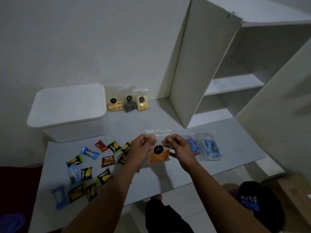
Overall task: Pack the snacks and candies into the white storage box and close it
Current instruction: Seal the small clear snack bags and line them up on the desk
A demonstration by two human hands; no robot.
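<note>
My left hand (140, 147) and my right hand (180, 148) both pinch the top of a clear zip bag of orange snacks (159, 156) with a round black label, held just above the table. The white storage box (67, 113) stands at the back left with its lid on. Several small wrapped candies and snack packs (87, 167) lie scattered on the table to the left of my hands. Three clear bags of yellow and dark snacks (127, 102) lean against the wall beside the box. Clear bags with blue items (209, 147) lie to the right.
The grey table (168, 172) ends near my legs. A white shelf unit (223, 84) stands at the back right with an open door panel. A dark cap (257, 199) and a cardboard box (292, 190) sit on the floor at right.
</note>
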